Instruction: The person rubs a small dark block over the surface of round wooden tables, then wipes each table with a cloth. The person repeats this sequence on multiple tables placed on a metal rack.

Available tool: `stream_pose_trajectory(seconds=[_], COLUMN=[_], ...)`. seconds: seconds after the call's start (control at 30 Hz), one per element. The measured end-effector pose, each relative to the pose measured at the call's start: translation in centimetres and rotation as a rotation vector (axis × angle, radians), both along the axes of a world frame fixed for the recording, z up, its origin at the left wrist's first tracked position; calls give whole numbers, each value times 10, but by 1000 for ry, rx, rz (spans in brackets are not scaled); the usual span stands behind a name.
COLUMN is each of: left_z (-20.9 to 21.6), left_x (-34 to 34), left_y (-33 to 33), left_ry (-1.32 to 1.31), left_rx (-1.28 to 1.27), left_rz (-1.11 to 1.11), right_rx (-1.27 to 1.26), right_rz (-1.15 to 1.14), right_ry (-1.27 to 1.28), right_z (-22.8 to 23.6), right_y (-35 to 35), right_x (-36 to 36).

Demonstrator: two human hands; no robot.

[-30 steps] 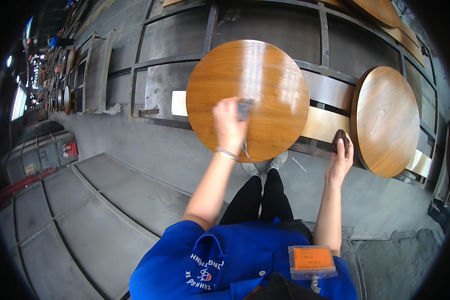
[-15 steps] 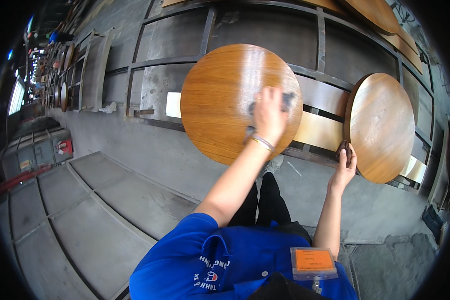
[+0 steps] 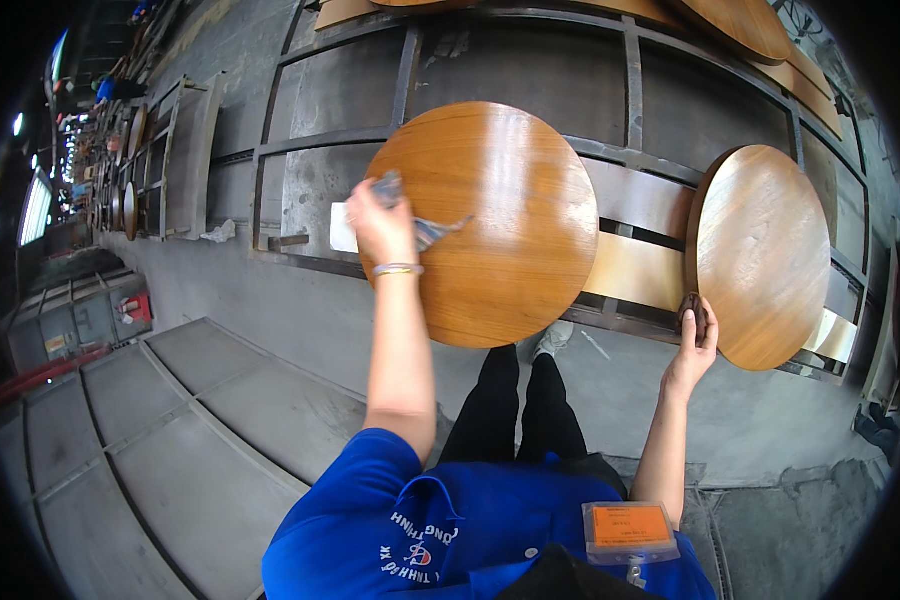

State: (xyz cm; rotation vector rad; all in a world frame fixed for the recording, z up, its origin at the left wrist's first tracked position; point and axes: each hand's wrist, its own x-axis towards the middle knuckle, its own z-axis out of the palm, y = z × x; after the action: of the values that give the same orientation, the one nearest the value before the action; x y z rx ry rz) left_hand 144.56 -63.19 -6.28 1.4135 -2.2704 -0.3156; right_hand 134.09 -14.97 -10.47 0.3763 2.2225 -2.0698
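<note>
A round, glossy orange-brown wooden tabletop [image 3: 500, 250] lies on a metal frame in front of me. At its left rim, my left hand [image 3: 382, 228] is closed round a grey rag [image 3: 436, 233], whose loose end trails over the wood. My right hand [image 3: 698, 350] is off to the right, beside the lower left edge of a second round tabletop [image 3: 765, 250], which has a paler sheen. Its fingers curl round a small dark brown wad [image 3: 691, 309]; whether that is cloth or a pad, I cannot tell.
Pale flat boards [image 3: 638, 272] lie under the tabletops on the metal rack [image 3: 407, 85]. More round tops [image 3: 745, 25] sit along the far side. At lower left stands a panelled grey metal surface [image 3: 195, 455]. Grey bins with a red item [image 3: 135, 308] stand further left.
My left hand has swept the rag leftward across the tabletop, from its right half to its left rim. The right hand stays almost in place with the dark wad.
</note>
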Motion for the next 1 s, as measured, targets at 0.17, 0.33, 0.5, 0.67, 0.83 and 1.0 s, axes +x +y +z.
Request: stream_pose_trajectory(seconds=[0.17,0.33,0.5,0.67,0.83,1.0], left_z=[-9,0,2,5,-7,-6], left_x=[-103,-126,-83,-107,-174,-167], left_y=[143,197,86,88,198,184], left_ry=[-14,14,-28,-96,-2,4], left_rx=[64,187,10,34,94,102], left_rz=[-419,-638,-226,-111,-443,-382], right_rx=[36,93,118,152,178,219], right_rz=[-18,-42,-100,-173,-157,-142], right_ry=[21,64,77,45,70,125], right_z=[12,30,31,21,21,26], right_y=[-15,-23,-5,19,29,44], right_x=[6,5,5,10,6,-5])
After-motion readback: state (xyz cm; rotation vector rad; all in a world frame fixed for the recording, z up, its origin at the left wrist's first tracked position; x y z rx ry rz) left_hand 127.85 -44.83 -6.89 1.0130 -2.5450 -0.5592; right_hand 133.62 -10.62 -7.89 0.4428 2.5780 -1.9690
